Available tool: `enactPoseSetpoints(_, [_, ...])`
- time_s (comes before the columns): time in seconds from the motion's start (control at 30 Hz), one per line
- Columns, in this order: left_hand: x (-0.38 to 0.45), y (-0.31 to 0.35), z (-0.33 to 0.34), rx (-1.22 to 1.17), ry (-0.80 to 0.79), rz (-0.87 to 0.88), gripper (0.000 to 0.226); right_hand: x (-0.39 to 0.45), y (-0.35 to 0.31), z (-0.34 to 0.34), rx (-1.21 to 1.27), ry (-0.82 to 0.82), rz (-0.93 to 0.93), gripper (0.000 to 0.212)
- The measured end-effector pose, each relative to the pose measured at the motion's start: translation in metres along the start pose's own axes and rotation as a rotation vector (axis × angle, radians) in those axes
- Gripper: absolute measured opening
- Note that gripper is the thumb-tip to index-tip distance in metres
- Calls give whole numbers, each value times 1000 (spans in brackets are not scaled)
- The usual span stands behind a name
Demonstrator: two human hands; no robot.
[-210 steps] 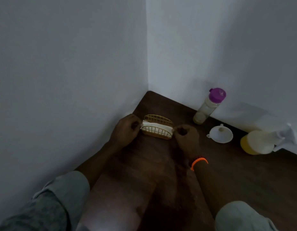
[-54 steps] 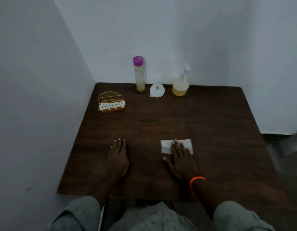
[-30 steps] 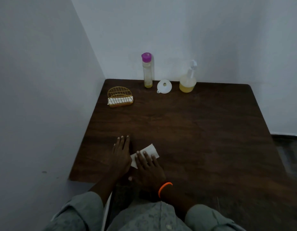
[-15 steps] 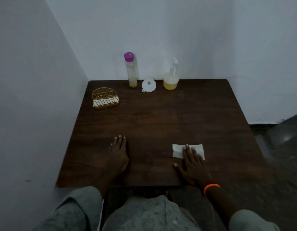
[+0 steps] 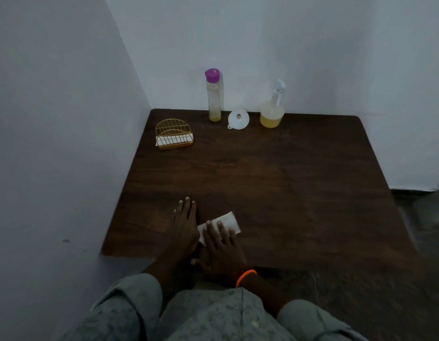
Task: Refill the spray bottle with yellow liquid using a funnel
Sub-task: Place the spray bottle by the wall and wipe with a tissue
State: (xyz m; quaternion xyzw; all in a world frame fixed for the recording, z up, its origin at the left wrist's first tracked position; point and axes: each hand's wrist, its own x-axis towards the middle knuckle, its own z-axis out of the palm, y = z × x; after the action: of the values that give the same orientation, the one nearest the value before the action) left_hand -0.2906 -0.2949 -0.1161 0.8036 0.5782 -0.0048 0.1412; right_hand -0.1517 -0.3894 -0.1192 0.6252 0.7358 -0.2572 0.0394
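At the back of the dark wooden table (image 5: 287, 180) stand a tall clear bottle with a purple cap (image 5: 213, 94), holding a little yellow liquid, and a round spray bottle (image 5: 272, 112) partly filled with yellow liquid. A white funnel (image 5: 238, 118) lies between them. Near the front edge my left hand (image 5: 185, 225) rests flat, fingers together. My right hand (image 5: 222, 244), with an orange wristband, presses flat on a white napkin (image 5: 226, 221) right beside the left hand.
A gold wire napkin holder (image 5: 173, 134) with white napkins stands at the back left. White walls close in the table on the left and behind. The floor shows to the right of the table.
My right hand has slid the napkin leftward across the table front until it lies next to my left hand. The left hand has stayed in place.
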Motion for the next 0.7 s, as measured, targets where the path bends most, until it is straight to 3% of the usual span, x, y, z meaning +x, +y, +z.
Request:
enactPoseSetpoints(0.2, [-6, -9, 5, 89, 4, 37, 65, -17, 20, 7, -49, 67, -42, 95])
enactPoseSetpoints(0.5, [-7, 21, 18, 130, 21, 200, 60, -93, 110, -9, 42, 187, 393, 93])
enactPoseSetpoints(0.7, [-17, 31, 27, 107, 4, 202, 60, -105, 111, -11, 129, 175, 498, 98])
